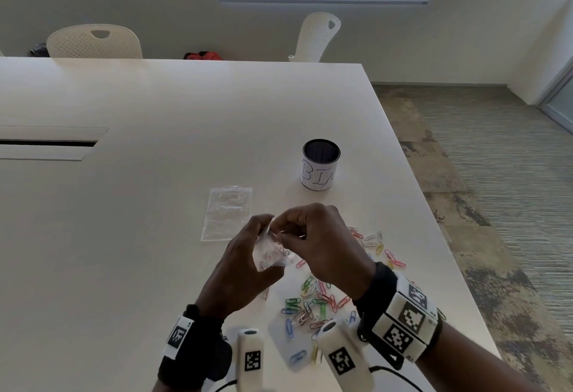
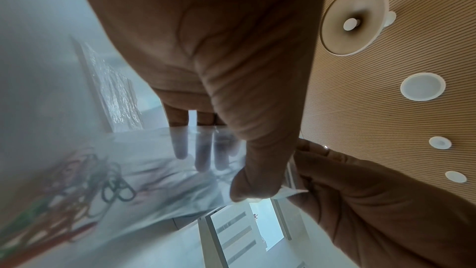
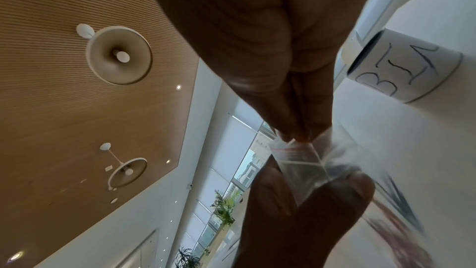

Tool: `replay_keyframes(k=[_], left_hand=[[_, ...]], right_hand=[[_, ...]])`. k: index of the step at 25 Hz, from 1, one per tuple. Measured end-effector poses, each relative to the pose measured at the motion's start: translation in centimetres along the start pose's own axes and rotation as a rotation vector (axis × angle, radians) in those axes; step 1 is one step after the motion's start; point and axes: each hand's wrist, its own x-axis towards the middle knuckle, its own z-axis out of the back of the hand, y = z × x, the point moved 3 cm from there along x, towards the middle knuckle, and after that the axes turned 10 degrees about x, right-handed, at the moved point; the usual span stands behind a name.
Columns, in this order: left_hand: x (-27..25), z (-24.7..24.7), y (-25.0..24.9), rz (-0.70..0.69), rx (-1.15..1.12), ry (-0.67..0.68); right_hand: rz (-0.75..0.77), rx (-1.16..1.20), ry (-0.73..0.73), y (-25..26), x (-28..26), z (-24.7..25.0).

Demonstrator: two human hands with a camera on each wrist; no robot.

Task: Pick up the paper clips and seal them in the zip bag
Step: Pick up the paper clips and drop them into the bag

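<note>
Head view shows both hands meeting above the table (image 1: 155, 205), left hand (image 1: 245, 267) and right hand (image 1: 322, 246) pinching the zip bag (image 1: 273, 256) by its mouth; thin, slippery film, clips inside weigh little, loose paper clips (image 1: 313, 301) below

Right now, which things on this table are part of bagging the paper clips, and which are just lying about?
Part of the job:
- zip bag, pinched at its top by the left hand and right hand, some clips already inside
- loose paper clips on the table

Lying about:
- cup marked BIN
- second clear bag, flat on the table
- chairs
</note>
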Motion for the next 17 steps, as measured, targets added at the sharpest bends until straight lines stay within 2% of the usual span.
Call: replay_keyframes(k=[3,7,10,17], left_hand=[[0.0,0.1,-0.1,-0.009,0.015,0.007],[-0.1,0.2,-0.2,-0.021,0.009,0.003],[-0.1,0.1,0.1,-0.019,0.019,0.003],[0.3,-0.4,0.1,-0.022,0.033,0.015]], right_hand=[[0.049,-0.030,0.010,1.0,-0.1,0.7],[0.019,-0.102,-0.162,-1.0,0.6,4.9],[-0.077,-0.230,-0.244,-5.0,1.0,8.9],[-0.371,-0.550,-0.180,-13.0,-0.4,12.1]])
